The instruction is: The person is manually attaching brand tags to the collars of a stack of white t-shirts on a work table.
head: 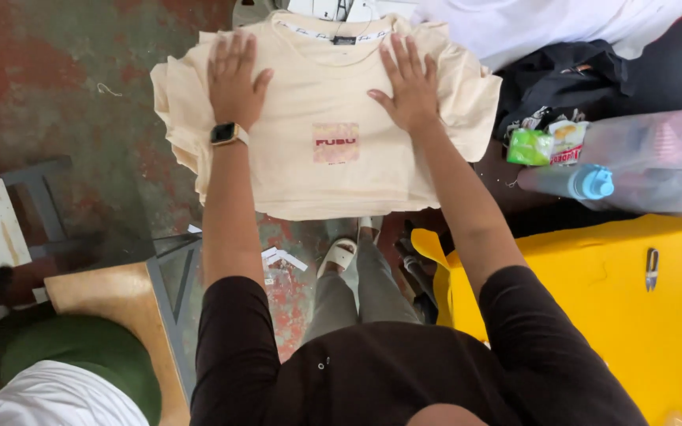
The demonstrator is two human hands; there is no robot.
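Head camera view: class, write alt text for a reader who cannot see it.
Both hands, left hand and right hand, press flat on a folded cream cotton T-shirt with a small red chest print. To the right lie a yellow board and a clear bottle with a blue cap.

Green snack packet point(530, 147) and red-white packet point(567, 140) just right of right hand point(412, 88). Small black neck label point(344, 39) between both hands.

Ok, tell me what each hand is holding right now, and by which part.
Nothing is gripped. Both the left hand and the right hand lie flat, fingers spread, pressing on the chest of the cream T-shirt, one on each side below the collar.
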